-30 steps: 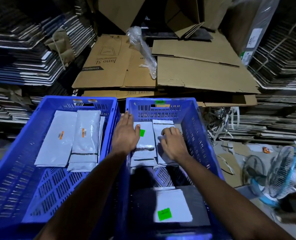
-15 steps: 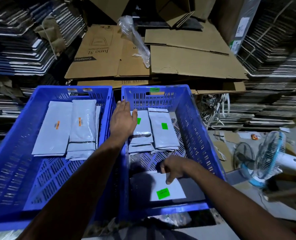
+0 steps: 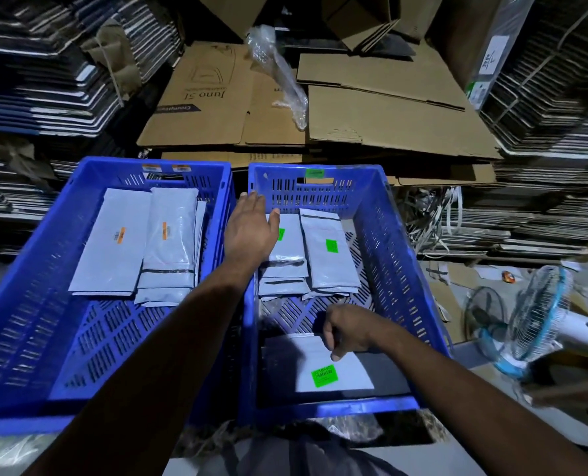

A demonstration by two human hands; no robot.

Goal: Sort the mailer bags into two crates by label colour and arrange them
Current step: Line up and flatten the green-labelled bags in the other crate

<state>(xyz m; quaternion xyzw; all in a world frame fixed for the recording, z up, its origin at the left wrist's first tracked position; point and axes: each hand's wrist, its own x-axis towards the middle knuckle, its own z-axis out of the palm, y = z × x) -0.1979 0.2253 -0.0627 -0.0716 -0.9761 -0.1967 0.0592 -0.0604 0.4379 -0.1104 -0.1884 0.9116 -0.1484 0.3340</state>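
Two blue perforated plastic crates, side by side, walls touching: left crate (image 3: 28, 338) with two orange tags on its far rim; right crate (image 3: 409, 269) with one green tag on its far rim.

Stacks of flattened brown corrugated cardboard (image 3: 389, 121) behind the crates; darker bundled sheet stacks at either side. One crumpled clear plastic wrap (image 3: 279, 73) lying on the cardboard. One white and teal wire-guard fan (image 3: 540, 321) on the floor at right.

Grey glossy rectangular mailer bags, flat. In the left crate: orange-label bags (image 3: 114, 242), two labels showing, at least three bags overlapped toward the far end. In the right crate: green-label bags (image 3: 330, 255) in two short overlapped piles at the far end, two labels showing, exact count not readable; one single green-label bag (image 3: 340, 376) lying flat at the near end, label up, partly in shadow.

Left hand (image 3: 251, 231): fingers straight and together, palm down, over the shared crate walls, thumb on the top bag of the nearer far-end green pile; gripping nothing.

Right hand (image 3: 347, 331): fingers curled downward over the far edge of the single near-end bag, fingertips touching it; whether the edge is pinched or merely touched not discernible.
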